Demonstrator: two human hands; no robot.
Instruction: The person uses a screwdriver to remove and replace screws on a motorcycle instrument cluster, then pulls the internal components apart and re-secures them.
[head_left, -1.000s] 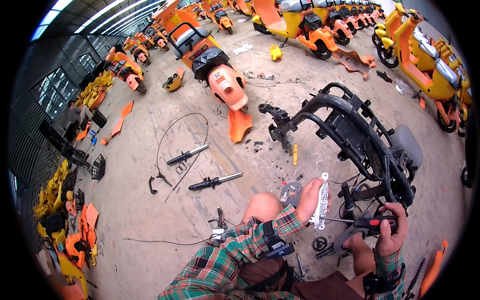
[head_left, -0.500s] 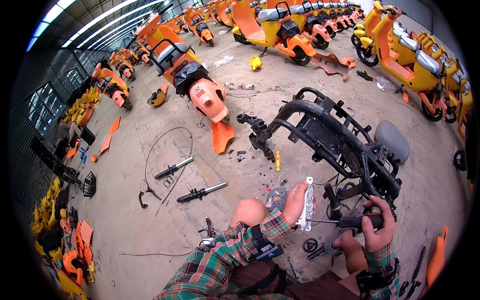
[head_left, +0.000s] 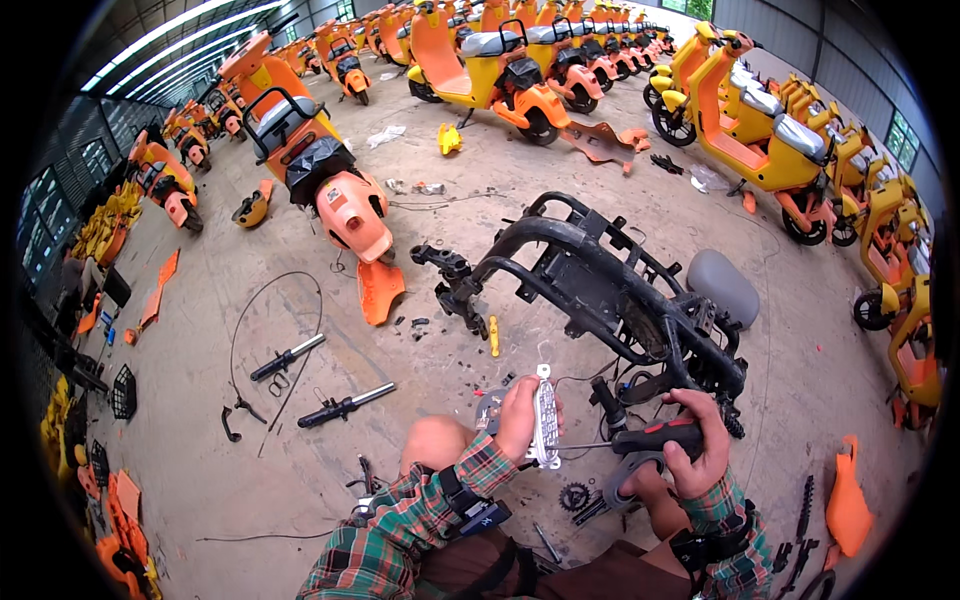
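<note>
In my left hand [head_left: 516, 420] is a narrow, clear-and-white light unit [head_left: 545, 418], stood on end, with mounting tabs at its ends. My fingers wrap its left side. My right hand [head_left: 703, 450] grips a screwdriver [head_left: 655, 437] with a thick black-and-red handle. Its thin shaft points left, and the tip meets the lower part of the light unit; whether it sits in a screw is too small to tell. Just beyond both hands lies a bare black scooter frame [head_left: 560, 235].
On the concrete floor lie two fork tubes [head_left: 345, 405], a looped cable [head_left: 237, 340], a yellow-handled tool [head_left: 494, 336], a toothed sprocket [head_left: 573, 496], a grey seat [head_left: 722, 287] and an orange panel [head_left: 848, 500]. An orange scooter [head_left: 350, 215] stands ahead, with rows of others behind.
The whole view has swung to the right, so everything appears farther left. Both hands keep their holds, with the screwdriver still against the light unit.
</note>
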